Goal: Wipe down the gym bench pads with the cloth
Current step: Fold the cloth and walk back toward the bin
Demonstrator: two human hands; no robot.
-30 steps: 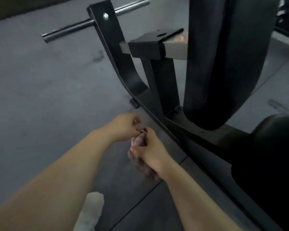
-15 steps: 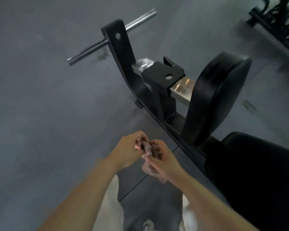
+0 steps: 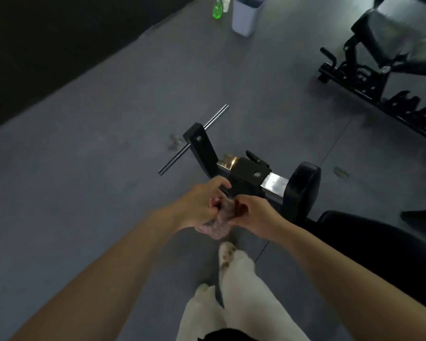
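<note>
Both hands are up in front of the body, and bunched between them is the crumpled pinkish-grey cloth [image 3: 220, 219]. The left hand [image 3: 199, 206] has its grip curled round the cloth's near side, fingers closed into the fabric. The right hand [image 3: 252, 215] pinches the other edge, thumb and fingertips drawn in on it. It looks like a regather or a refold, not a wipe.

And the cloth is off the equipment altogether! It hangs in the air above the grey rubber gym floor [image 3: 96, 193], just short of the upright black padded roller cushion [image 3: 303, 190] and the wide black seat pad [image 3: 369, 242] at the right. Neither pad is being touched.

How far along? Hard call. Nothing shows which pads are clean; the black vinyl gives no streaks or damp patches away in this dim light. My read: this is a pause between surfaces, cloth being readied, wiping left to do. Across the room sits a second black adjustable bench with a grey pad [image 3: 389, 38], possibly on the list too. Far back, a green spray bottle [image 3: 217, 9] stands beside a pale grey bin [image 3: 245, 14], well apart from the action.
</note>
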